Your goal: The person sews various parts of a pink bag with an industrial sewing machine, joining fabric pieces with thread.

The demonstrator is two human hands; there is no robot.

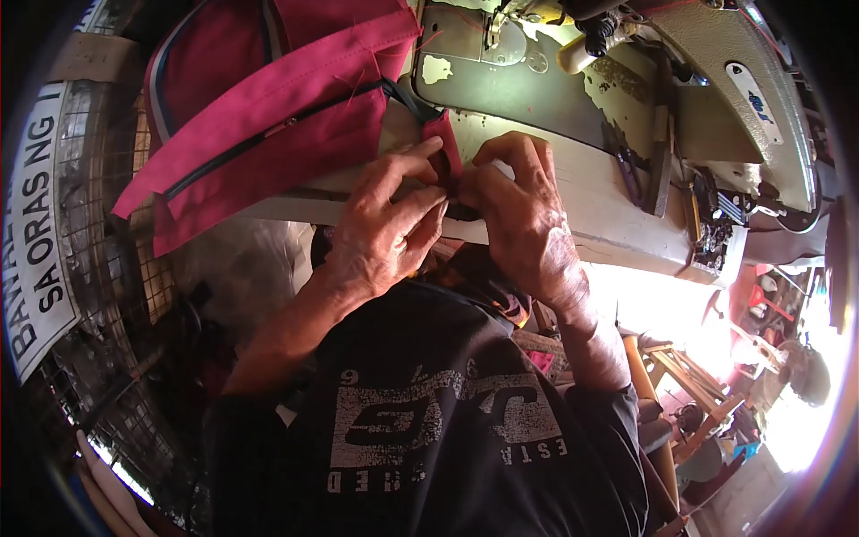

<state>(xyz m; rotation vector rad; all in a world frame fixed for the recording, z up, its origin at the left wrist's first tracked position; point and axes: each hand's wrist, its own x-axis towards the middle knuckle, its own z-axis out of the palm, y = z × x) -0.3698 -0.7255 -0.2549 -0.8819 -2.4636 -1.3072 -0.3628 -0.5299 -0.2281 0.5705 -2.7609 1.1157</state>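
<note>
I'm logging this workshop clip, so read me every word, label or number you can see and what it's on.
"SA ORAS NG": white sign at the left edge; its second line, starting "BAWAL", is cut off.
"ESTA": small letters in the print on the dark shirt; the rest is too distorted to read.
Blue label on the sewing machine: too blurred to read.

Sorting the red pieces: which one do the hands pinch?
The small red tab, held between left hand and right hand, not the large zippered red panel.
</note>
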